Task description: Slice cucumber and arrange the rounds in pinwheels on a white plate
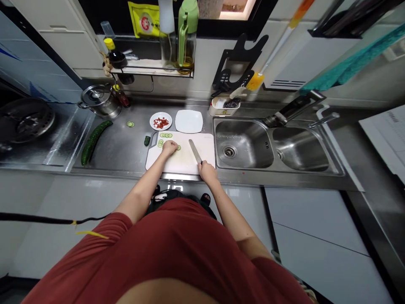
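My right hand (207,171) is wrapped round the handle of a kitchen knife (195,150), its blade pointing away over the white cutting board (202,145). My left hand (170,147) is over the board's left half, fingers closed, with a cucumber slice (179,147) at the fingertips. Beyond that hand, a short row of cucumber slices (166,135) lies along the board's far edge. More slices (160,143) sit just left of the fingers, partly covered. A cut cucumber end (147,140) rests on the counter beside the board's grey handle.
Behind the board stand a plate of chopped red pieces (161,121) and a white square plate (189,121). A whole cucumber (95,141) and a few slices (130,124) lie left, near a steel pot (100,101). The double sink (243,164) borders the board's right side.
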Demonstrator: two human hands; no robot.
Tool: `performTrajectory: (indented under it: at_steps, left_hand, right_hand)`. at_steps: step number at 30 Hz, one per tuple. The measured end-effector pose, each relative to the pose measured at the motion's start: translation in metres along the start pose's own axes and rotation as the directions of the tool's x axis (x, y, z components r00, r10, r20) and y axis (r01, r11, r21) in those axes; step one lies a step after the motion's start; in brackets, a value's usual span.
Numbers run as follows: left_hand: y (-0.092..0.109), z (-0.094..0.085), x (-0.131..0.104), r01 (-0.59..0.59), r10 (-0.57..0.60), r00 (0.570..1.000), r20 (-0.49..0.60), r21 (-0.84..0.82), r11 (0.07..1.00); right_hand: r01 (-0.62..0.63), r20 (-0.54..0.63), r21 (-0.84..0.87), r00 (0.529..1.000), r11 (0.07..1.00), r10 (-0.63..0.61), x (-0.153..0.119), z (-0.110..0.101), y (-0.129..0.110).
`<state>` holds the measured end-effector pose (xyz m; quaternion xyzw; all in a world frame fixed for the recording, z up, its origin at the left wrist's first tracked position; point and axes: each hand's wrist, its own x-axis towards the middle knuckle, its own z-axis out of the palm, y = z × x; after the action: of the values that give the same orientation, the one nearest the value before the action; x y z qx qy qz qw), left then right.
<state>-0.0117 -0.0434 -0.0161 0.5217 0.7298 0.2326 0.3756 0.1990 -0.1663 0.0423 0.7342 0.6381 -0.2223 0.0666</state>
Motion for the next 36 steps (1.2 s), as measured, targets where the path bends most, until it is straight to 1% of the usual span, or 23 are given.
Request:
performTrajectory:
  at_steps: [3,5,8,11,16,21,31,36]
  left_hand:
    - [-0.001,0.0,-0.004,-0.115,0.114,0.993,0.025,0.036,0.993]
    - [-0.002,-0.003,-0.004,-0.183,0.182,0.983,0.018,0.033,0.983]
    - [-0.004,-0.007,-0.002,-0.22,0.221,0.975,-0.016,0.06,0.974]
    - [-0.006,-0.009,0.0,-0.2,0.205,0.978,-0.037,0.111,0.974]
    - [-0.007,-0.006,0.004,-0.154,0.161,0.986,-0.034,0.146,0.977]
    - [-0.007,-0.005,0.007,-0.137,0.145,0.989,-0.037,0.163,0.977]
    - [-0.009,-0.004,0.013,-0.122,0.125,0.992,-0.006,0.182,0.976]
    - [-0.006,-0.006,0.013,-0.087,0.087,0.996,0.006,0.18,0.98]
  right_hand:
    - [0.033,0.007,-0.008,0.999,0.999,-0.033,-0.001,-0.005,0.001]
    - [0.048,0.01,-0.015,0.999,0.999,-0.047,-0.004,-0.008,0.001]
    - [0.051,0.024,-0.035,0.998,0.998,-0.05,-0.012,-0.011,-0.001]
    - [0.095,0.037,-0.066,0.995,0.993,-0.093,-0.019,-0.012,-0.003]
    - [0.17,0.058,-0.107,0.985,0.98,-0.164,-0.025,-0.01,-0.008]
    - [0.178,0.071,-0.126,0.983,0.976,-0.17,-0.026,-0.01,-0.011]
    - [0.182,0.095,-0.139,0.981,0.973,-0.17,-0.027,-0.011,-0.013]
    - [0.188,0.089,-0.155,0.98,0.97,-0.176,-0.027,-0.011,-0.012]
